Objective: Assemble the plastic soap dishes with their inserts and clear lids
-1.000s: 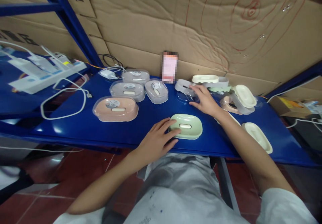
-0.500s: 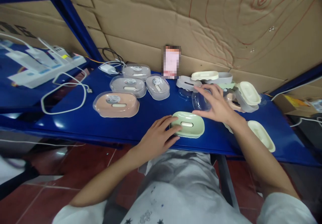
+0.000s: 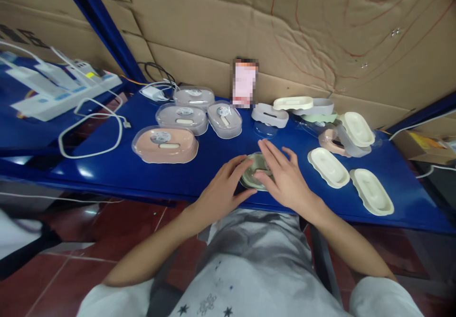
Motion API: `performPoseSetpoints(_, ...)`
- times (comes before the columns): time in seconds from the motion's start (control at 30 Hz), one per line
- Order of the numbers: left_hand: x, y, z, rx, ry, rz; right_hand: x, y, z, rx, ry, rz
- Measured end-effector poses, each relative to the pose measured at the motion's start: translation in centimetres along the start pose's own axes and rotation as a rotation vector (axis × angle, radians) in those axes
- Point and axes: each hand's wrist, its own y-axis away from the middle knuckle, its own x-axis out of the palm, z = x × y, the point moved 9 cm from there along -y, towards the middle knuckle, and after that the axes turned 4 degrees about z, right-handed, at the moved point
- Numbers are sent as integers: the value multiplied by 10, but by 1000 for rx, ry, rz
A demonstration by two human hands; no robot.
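A pale green soap dish (image 3: 248,178) lies near the table's front edge, directly before me. Over it sits a clear plastic lid (image 3: 255,158); whether it is fully seated cannot be made out. My left hand (image 3: 225,180) grips the left end, fingers at the far side and thumb at the near side. From the right, my right hand (image 3: 288,177) holds the lid, its fingers along the far right rim and its thumb across the top. My right fingers and palm hide the right end of the dish.
Lidded dishes, one pink (image 3: 167,153) and several grey (image 3: 181,119), stand at left. Cream trays (image 3: 374,196) and stacked parts (image 3: 356,129) lie at right. A phone (image 3: 245,84) leans on the cardboard. A white cable (image 3: 119,136) and power strip (image 3: 64,101) are far left.
My right hand has come down and left, bringing the clear lid from behind onto the green soap dish. My left hand stays at the dish's left end.
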Motion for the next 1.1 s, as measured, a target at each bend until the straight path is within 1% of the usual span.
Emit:
performPoseSetpoints(0.07,0,0,0,-2,-15,-9,-8,13,-11,-10,-36,21)
performPoseSetpoints(0.13,0,0,1,-2,-15,-13,-11,30,-24,-7,-68,60)
performPoseSetpoints(0.2,1,0,1,-1,-3,-11,-7,44,-34,-22,-120,100)
performPoseSetpoints(0.27,1,0,1,2,16,-8,-3,53,-37,-57,-162,105)
performPoseSetpoints(0.43,2,0,5,-21,56,25,5,51,-26,-160,-123,57)
performPoseSetpoints(0.5,2,1,6,-32,60,31,6,50,-24,-173,-112,42)
performPoseSetpoints(0.67,6,1,5,-14,57,62,7,58,-25,-166,-83,20)
performPoseSetpoints(0.93,10,2,6,-26,4,103,11,71,-25,-109,-10,-75)
performPoseSetpoints(1.1,11,2,6,-19,-25,122,8,75,-21,-121,5,-126)
